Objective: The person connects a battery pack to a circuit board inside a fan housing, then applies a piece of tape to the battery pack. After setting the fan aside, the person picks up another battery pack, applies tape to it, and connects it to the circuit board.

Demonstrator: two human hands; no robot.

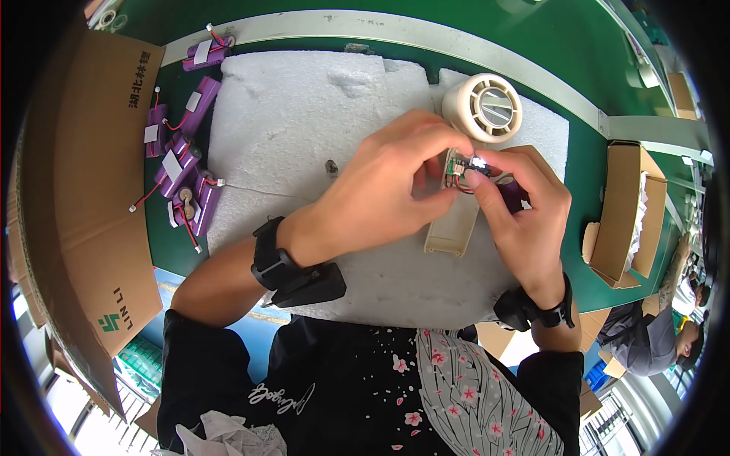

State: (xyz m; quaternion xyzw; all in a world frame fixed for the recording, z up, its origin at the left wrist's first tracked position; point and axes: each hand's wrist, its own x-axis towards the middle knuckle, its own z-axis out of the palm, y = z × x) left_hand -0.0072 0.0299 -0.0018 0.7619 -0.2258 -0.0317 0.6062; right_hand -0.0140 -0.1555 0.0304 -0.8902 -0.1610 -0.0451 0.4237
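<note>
Over a white foam sheet [266, 121], my hands meet at a cream handheld device with a round, vented fan-like head [483, 108] and an open handle shell [450, 234]. Thumb and forefinger of my left hand [388, 178] close on the device's open part from the left. A small green circuit board [458, 169] with thin red and black wires shows between my hands. My right hand [532, 201] pinches the board's dark edge beside a bright white spot. Partly hidden under its fingers is a purple battery pack [513, 194].
Several purple battery packs [194, 106] with wires and plugs lie along the foam's left side. A tall cardboard box [84, 190] stands at the left; a smaller open carton [620, 216] sits at the right. A metal rail [365, 26] crosses the green table's back. Another person [646, 334] is at far right.
</note>
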